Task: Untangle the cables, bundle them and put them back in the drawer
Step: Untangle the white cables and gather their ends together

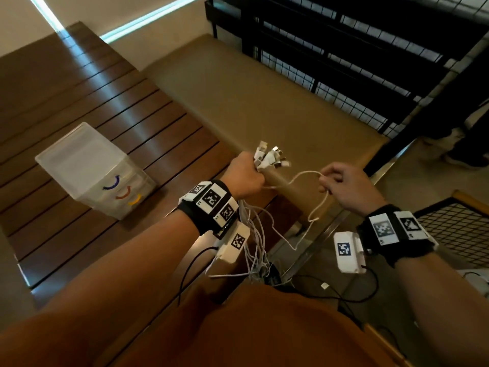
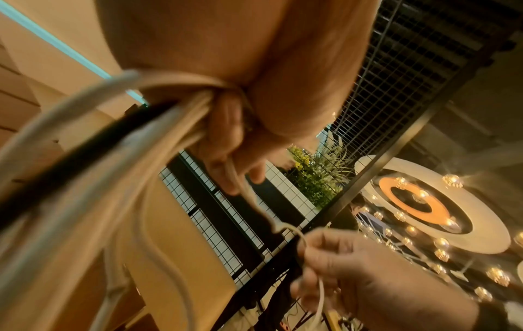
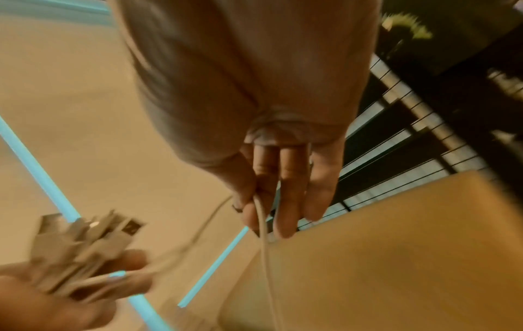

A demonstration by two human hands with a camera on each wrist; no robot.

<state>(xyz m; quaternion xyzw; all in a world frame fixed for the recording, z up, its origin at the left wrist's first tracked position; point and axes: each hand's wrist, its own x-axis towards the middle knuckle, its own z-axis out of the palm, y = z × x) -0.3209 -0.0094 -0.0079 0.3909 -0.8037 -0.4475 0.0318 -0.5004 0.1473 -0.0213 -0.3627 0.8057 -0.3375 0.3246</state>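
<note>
Currently: left hand [image 1: 244,176] fisted round cable bundle [image 1: 254,242], plugs [image 1: 271,157] up, strands hanging below; right hand [image 1: 344,186] pinching one loose cable [image 1: 304,177] arcing sideways from that fist; drawer unit [image 1: 95,168] well apart, left-hand side.

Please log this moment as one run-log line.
left hand: grips cable bundle | right hand: pinches one white cable | drawer unit: shut

Glossy dark wood slats form the worktop [image 1: 79,102]; at nine o'clock, a frosted plastic drawer unit [image 1: 87,165]. Smooth white plastic-sheathed cables [image 1: 254,234] end in shiny metal plugs [image 1: 272,154].
</note>
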